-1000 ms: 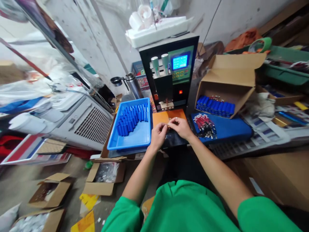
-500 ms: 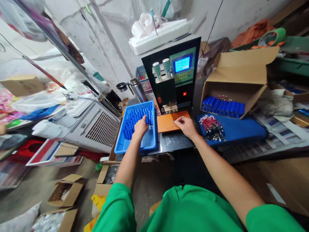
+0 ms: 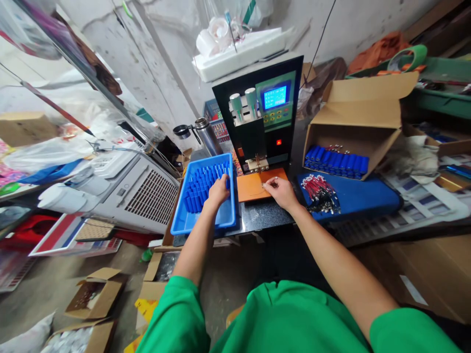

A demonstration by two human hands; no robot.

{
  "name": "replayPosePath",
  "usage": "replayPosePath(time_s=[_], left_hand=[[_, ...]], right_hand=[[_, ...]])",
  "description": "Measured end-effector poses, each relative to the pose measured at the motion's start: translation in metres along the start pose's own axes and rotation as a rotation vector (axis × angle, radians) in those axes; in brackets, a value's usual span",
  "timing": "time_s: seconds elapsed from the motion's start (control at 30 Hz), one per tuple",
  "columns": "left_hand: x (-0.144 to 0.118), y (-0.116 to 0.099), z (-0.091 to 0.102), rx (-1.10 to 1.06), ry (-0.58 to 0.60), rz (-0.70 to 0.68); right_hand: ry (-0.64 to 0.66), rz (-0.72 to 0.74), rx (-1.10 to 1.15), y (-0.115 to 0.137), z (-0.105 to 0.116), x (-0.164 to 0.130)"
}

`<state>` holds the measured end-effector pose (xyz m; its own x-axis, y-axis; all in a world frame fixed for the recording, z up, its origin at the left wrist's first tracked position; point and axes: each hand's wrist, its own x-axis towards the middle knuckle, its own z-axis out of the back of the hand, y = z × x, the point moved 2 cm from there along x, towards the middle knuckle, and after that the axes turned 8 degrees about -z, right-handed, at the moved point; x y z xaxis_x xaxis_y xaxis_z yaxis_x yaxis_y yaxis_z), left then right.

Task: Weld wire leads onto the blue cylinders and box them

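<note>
My left hand [image 3: 219, 190] reaches into a blue plastic tray [image 3: 225, 223], its fingers closed around a blue cylindrical battery cell [image 3: 227, 182] at the right end of the rows. Many more such cells [image 3: 196, 193] stand upright there. Over an orange board [image 3: 247, 189], my right hand [image 3: 281, 191] pinches a thin wire with a small shiny end; its fingers partly hide it. Just behind that hand are the thin electrodes [image 3: 258, 163] of a black spot welder [image 3: 270, 135] with a lit blue screen.
Red and black wire leads [image 3: 320, 193] lie on a blue surface at the right. An open cardboard box [image 3: 353, 117] behind them holds blue cells with leads. A steel flask [image 3: 208, 136] stands behind the tray. A grey air cooler [image 3: 147, 196] is at the left.
My left hand has drawn slightly down and its thumb no longer points up; it has closed in at the cells. My right hand stays over the orange board. The view shifted slightly.
</note>
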<state>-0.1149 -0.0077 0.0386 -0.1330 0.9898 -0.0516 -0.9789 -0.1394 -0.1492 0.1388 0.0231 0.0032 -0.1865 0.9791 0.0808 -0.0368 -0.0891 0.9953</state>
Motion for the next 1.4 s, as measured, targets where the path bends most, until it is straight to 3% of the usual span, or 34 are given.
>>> replayPosePath(time_s=[0.2,0.37,0.47,0.57,0.7,0.8,0.9,1.13,1.4], left_hand=[[-0.029,0.006,-0.016,-0.120,-0.013,-0.050],[-0.042,0.014,-0.019,-0.094,-0.103,-0.013],[-0.043,0.014,-0.007,-0.300,-0.331,-0.019],[-0.040,-0.002,0.006,-0.727,-0.561,-0.076],[-0.023,-0.051,0.004,-1.117,-0.460,-0.237],[-0.008,-0.085,-0.007,-1.142,-0.396,-0.268],[0.003,-0.106,-0.018,-1.093,-0.379,-0.286],[0.008,-0.115,-0.036,-1.097,-0.406,-0.294],[0.003,-0.118,-0.038,-1.083,-0.450,-0.306]], right_hand=[[-0.005,0.007,-0.017,-0.001,0.000,0.000],[-0.011,0.007,0.011,0.002,0.002,0.000],[-0.015,-0.007,0.045,0.005,0.003,0.002],[-0.013,-0.072,0.144,0.005,0.002,0.006],[-0.035,-0.169,0.311,0.005,0.003,0.012],[-0.052,-0.192,0.422,0.005,0.010,0.014],[-0.052,-0.213,0.518,0.004,0.016,0.015],[-0.062,-0.165,0.382,0.008,0.011,0.021],[-0.101,-0.032,0.148,0.013,0.001,0.038]])
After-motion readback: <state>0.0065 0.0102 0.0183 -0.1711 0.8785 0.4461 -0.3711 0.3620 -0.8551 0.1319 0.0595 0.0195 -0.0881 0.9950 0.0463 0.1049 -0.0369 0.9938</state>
